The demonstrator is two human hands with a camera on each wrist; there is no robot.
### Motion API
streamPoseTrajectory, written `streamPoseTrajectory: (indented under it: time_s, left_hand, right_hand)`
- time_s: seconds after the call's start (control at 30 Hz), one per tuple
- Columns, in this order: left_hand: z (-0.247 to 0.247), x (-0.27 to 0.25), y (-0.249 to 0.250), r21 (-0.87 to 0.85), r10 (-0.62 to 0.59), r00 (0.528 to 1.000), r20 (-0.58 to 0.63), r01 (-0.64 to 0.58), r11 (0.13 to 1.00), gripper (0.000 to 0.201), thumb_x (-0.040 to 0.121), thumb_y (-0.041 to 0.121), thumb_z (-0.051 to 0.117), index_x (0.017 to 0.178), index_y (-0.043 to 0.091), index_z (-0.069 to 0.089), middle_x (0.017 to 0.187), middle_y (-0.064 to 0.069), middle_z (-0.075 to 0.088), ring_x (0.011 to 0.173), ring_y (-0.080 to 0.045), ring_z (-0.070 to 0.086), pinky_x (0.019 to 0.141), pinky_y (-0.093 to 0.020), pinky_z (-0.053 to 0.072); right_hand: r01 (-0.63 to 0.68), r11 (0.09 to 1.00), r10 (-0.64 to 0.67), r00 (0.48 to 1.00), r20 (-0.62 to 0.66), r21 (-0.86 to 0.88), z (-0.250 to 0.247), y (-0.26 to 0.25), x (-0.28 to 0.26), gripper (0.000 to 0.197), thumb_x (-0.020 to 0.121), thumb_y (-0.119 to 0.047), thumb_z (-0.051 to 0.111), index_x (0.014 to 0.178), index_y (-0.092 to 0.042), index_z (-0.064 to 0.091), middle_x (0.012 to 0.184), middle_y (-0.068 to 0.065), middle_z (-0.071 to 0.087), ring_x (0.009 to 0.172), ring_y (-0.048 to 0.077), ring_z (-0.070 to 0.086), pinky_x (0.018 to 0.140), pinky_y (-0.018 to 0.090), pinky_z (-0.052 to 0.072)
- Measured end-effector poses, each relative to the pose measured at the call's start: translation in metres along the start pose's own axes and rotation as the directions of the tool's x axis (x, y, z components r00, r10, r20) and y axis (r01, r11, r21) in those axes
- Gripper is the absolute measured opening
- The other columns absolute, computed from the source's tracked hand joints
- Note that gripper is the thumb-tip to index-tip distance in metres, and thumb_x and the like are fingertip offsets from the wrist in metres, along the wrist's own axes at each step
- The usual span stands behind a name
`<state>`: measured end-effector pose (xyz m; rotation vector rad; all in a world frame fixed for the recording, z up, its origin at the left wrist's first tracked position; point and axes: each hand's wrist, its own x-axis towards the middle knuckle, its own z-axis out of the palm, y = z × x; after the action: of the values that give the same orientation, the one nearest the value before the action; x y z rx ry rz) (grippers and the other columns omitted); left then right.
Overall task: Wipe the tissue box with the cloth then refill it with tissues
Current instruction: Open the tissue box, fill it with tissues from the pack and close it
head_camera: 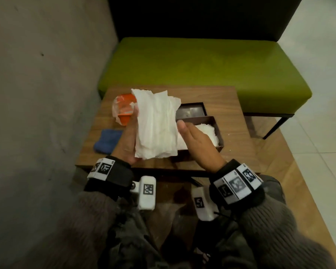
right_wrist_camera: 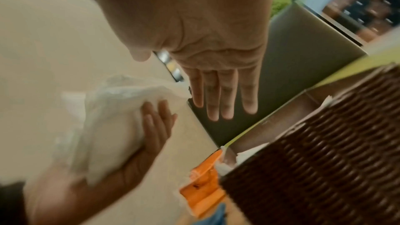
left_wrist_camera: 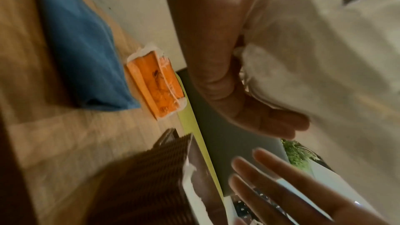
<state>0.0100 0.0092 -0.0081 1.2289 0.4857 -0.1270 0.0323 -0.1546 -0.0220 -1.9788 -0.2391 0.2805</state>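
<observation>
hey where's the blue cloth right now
In the head view the blue cloth lies on the wooden table near its left edge, just left of the left hand and in front of the orange wrapper.

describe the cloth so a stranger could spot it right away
Start at the wooden table in front of the green bench. The cloth lies near its left edge, just this side of the orange wrapper. It is the only blue thing there, soft and bunched.

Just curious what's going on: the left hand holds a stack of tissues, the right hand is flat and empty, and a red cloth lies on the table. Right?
Nearly. The cloth is blue, not red, as the head view shows. The left hand does hold the tissues, and the right hand is flat and empty.
</observation>
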Motion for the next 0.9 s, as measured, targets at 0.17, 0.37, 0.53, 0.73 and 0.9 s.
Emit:
streamPoseTrajectory:
  time_s: [0.17,0.37,0.53,0.73,0.9]
  left_hand:
    - [0.019,-0.018,-0.023,-0.062,-0.069,0.97,0.235,0.086,0.994,0.056,0.084,0.056,0.038,0.121,0.018,0.056,0.117,-0.009,0.066,0.101,-0.021,0.066,0.089,-0.039,0.05]
    - [0.026,-0.027,-0.038,-0.036,-0.096,0.979,0.178,0.103,0.994,0.038,0.094,0.038,0.039,0.117,0.015,0.059,0.098,-0.008,0.071,0.091,-0.023,0.068,0.081,-0.039,0.054]
    - [0.029,-0.033,-0.046,0.032,-0.06,0.994,0.094,0.057,0.998,0.054,0.1,0.042,0.025,0.134,0.005,0.042,0.125,-0.012,0.056,0.108,-0.031,0.058,0.079,-0.034,0.046]
    - [0.026,-0.028,-0.052,0.081,0.202,0.979,0.019,-0.202,0.976,0.063,0.077,0.069,0.049,0.122,0.026,0.045,0.116,-0.001,0.061,0.103,-0.017,0.063,0.08,-0.035,0.054]
    - [0.027,-0.032,-0.053,0.347,0.351,0.935,0.056,-0.347,0.871,0.015,0.091,0.029,0.055,0.102,0.019,0.057,0.098,0.003,0.063,0.091,-0.013,0.061,0.077,-0.031,0.051]
  right_hand:
    - [-0.165,0.921,0.11,0.979,0.17,0.352,-0.005,-0.002,-0.017,0.035,0.093,-0.053,0.047,0.116,-0.03,0.059,0.118,-0.009,0.065,0.109,0.007,0.061,0.098,0.032,0.048]
    - [-0.192,0.907,0.174,0.981,0.082,0.374,0.002,0.015,-0.03,0.029,0.091,-0.019,0.062,0.118,-0.021,0.053,0.123,0.005,0.063,0.111,0.021,0.061,0.097,0.043,0.051]
    - [-0.195,0.879,0.196,0.98,0.043,0.435,0.001,0.021,-0.038,0.019,0.092,-0.016,0.06,0.108,-0.024,0.055,0.119,0.002,0.065,0.107,0.019,0.063,0.091,0.035,0.053]
    - [-0.232,0.809,0.259,0.965,0.027,0.54,-0.001,0.024,-0.039,0.027,0.096,-0.016,0.053,0.123,-0.013,0.053,0.119,0.006,0.065,0.106,0.023,0.063,0.093,0.041,0.053]
    - [-0.311,0.731,0.316,0.943,0.103,0.607,-0.001,0.026,-0.04,0.018,0.097,-0.016,0.042,0.105,-0.018,0.057,0.111,0.008,0.067,0.102,0.024,0.064,0.087,0.041,0.053]
